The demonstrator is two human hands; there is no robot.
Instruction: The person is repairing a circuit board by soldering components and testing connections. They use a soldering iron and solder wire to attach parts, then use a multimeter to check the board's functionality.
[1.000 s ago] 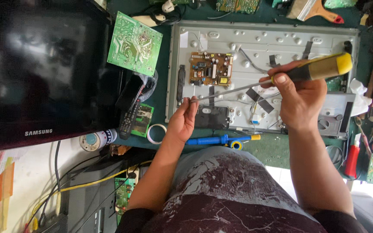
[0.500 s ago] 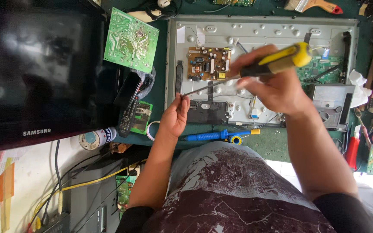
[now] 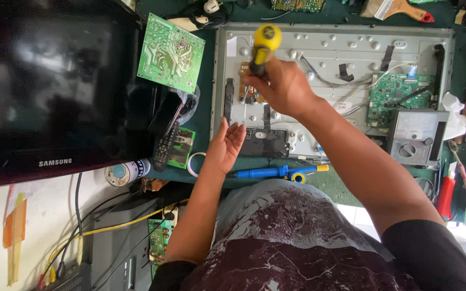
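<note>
1. Blue pump tool (image 3: 268,172), plastic tube with a yellow tip, lying flat on the green mat (image 3: 346,183) just in front of the metal panel, nearest the person's body.
2. Roll of tape (image 3: 192,164), pale ring, on the mat beside the left wrist.
3. Left hand (image 3: 226,145), palm open with fingers apart, holding nothing, resting at the panel's near left corner beside a black plate (image 3: 265,143).
4. Grey meter (image 3: 417,137), boxy with a round dial, set on the panel's near right part.
5. Metal panel (image 3: 362,48), pale grey, stamped with raised dimples, carrying a green circuit board (image 3: 400,94) and loose wires.
6. Right hand (image 3: 279,86), fist clamped round a screwdriver (image 3: 262,46); yellow and black handle upright over the small brown board (image 3: 246,91), the shaft hidden by the hand.
7. Loose green circuit board (image 3: 171,53), tilted, left of the panel.
</note>
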